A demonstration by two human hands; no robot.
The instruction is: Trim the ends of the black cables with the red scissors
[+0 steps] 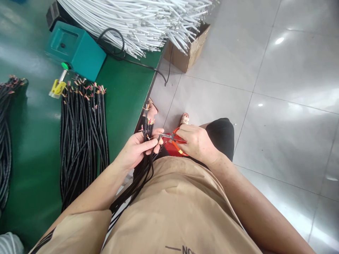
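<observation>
My left hand [141, 145] is closed around several black cables [149, 158], whose stripped ends with coloured wires stick up past the fingers. In my right hand [195, 141] are pliers with orange-red handles [180, 148]. The metal jaws [166, 135] point left and meet my left fingertips at a cable end; whether they grip a wire is too small to tell. The lower parts of the held cables hang across my lap.
On the green table [127, 88] at left lie a large black cable bundle [82, 141], a teal device [76, 49], a yellow tool [57, 88] and white cables [137, 24]. A cardboard box [186, 56] stands beyond the table edge.
</observation>
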